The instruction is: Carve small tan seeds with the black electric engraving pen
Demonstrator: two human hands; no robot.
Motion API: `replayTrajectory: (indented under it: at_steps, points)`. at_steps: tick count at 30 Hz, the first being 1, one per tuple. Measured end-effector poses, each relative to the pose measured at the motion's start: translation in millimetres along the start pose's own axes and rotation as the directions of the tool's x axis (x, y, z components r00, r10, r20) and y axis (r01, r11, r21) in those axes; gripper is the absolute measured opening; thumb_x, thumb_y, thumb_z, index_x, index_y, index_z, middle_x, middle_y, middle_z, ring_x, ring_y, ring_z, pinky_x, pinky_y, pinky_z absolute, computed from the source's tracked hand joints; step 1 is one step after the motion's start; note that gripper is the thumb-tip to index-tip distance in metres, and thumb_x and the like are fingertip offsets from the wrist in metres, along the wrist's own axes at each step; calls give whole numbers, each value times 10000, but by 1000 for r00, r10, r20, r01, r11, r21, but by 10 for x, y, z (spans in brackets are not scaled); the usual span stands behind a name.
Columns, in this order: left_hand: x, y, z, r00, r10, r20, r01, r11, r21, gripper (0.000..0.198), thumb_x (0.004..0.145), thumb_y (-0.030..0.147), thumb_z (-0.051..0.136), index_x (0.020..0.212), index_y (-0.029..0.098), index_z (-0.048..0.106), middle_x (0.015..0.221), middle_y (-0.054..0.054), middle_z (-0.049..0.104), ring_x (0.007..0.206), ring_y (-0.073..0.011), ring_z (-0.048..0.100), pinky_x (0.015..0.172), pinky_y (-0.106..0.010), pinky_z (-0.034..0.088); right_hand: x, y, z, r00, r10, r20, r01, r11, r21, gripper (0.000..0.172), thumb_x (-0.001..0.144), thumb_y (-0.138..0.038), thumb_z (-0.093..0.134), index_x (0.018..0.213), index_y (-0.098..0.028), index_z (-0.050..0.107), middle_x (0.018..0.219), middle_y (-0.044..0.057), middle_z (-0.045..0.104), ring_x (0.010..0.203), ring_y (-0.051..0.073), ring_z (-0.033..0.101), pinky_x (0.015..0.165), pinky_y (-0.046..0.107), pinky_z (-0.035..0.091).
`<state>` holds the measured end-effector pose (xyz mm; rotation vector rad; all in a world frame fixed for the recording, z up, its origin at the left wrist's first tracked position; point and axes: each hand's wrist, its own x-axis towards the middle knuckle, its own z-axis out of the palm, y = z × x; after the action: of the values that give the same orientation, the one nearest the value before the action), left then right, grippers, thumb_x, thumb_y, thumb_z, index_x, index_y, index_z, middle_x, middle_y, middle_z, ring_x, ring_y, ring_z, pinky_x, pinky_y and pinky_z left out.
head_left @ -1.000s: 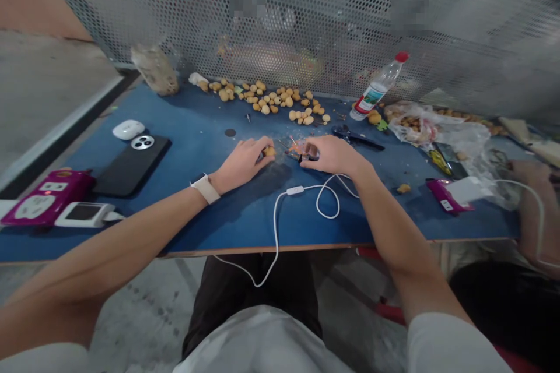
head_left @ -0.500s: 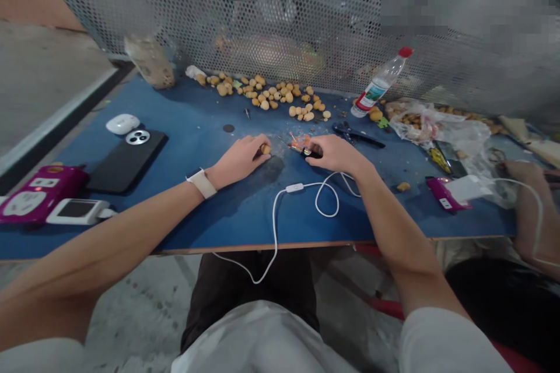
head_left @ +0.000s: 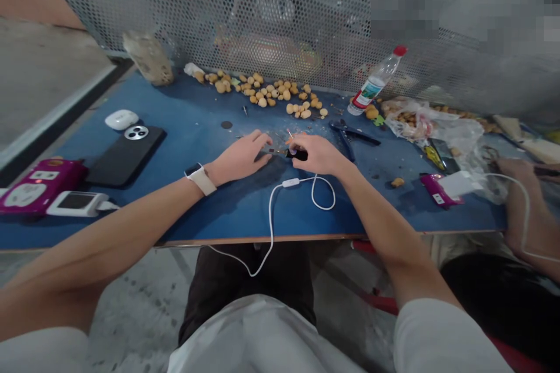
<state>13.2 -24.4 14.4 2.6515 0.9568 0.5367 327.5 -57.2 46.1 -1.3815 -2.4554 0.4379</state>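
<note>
My right hand is closed around a black-handled tool whose thin metal front end points left. Its exact kind does not show. My left hand, with a pale watch strap at the wrist, rests on the blue table. Its thumb and forefinger are apart, close to the tool's metal end, and no fruit shows between them. A scrap of orange material lies just behind the tool. Behind both hands spreads a row of small round tan fruits. Black-handled pliers lie right of my right hand.
A white cable with an inline switch hangs over the table edge. A phone and purple power strip sit left. A water bottle and plastic bag stand right, near another person's hand.
The tan fruit pinched in my left hand is no longer visible there, and the thumb and forefinger have parted. My right hand has moved left with the tool, bringing its end near them.
</note>
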Motion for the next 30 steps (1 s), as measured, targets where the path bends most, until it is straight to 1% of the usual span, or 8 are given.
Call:
replayTrajectory:
  at_steps: [4,7,10,14,18,20,25,30]
  points:
    - [34,44,-40,997,44,59,-47,997,58,278,1307,303,537,1395,222,789,1292,-171,765,1057,-359,777,1026,-478,630,2,-8,27,1000,-11,-22,12,1000,26,236,915,-321,798,1143,-262,797,1256,125,893,1064,336,787,963,445,563]
    - [65,-7,-103,999,19,36,-24,990,137,318,1301,264,508,1370,210,813,1267,-183,771,1051,-371,777,1024,-498,635,-3,14,3,1000,-1,-19,2,1000,10,230,909,-315,813,1133,-264,810,1288,124,908,1078,342,797,957,447,562]
    - [83,-158,-193,996,-75,-51,84,975,208,294,1275,236,549,1344,206,833,1289,-195,783,1171,-412,798,1088,-535,648,-6,40,-22,998,42,-36,-42,999,-5,284,897,-301,835,1178,-262,841,1277,115,923,1082,337,804,962,441,564]
    - [79,-419,-286,957,-256,-135,282,932,228,264,1255,247,618,1389,207,842,1389,-207,786,1288,-444,805,1179,-566,649,2,57,-13,992,105,-71,-105,994,7,263,898,-298,846,1157,-251,848,1218,112,929,1027,322,798,933,433,564]
    - [67,-581,-302,923,-349,-164,379,898,221,480,1222,326,718,1678,176,728,1496,-232,768,1356,-457,791,1235,-577,649,21,80,29,988,120,-94,-118,993,26,204,930,-295,820,1130,-254,825,1236,119,928,1039,315,804,955,434,585]
    - [66,-611,-302,925,-347,-158,375,901,218,541,1193,343,747,1702,164,708,1486,-231,759,1370,-461,784,1260,-581,642,34,96,51,986,130,-106,-127,991,34,202,952,-302,813,1149,-259,819,1255,120,930,1059,315,815,978,441,602]
    - [76,-615,-292,946,-310,-96,324,905,276,404,1126,240,687,1496,186,839,1379,-213,736,1232,-443,794,1201,-589,662,51,120,88,978,168,-120,-161,985,64,215,976,-317,822,1185,-269,810,1256,117,944,1091,326,846,1005,453,619]
    - [77,-622,-253,970,-236,-56,242,937,252,338,1165,193,597,1346,213,882,1269,-181,762,1164,-398,786,1166,-545,662,56,128,103,971,196,-136,-187,979,75,242,986,-318,794,1222,-265,789,1214,119,943,1063,327,853,992,450,610]
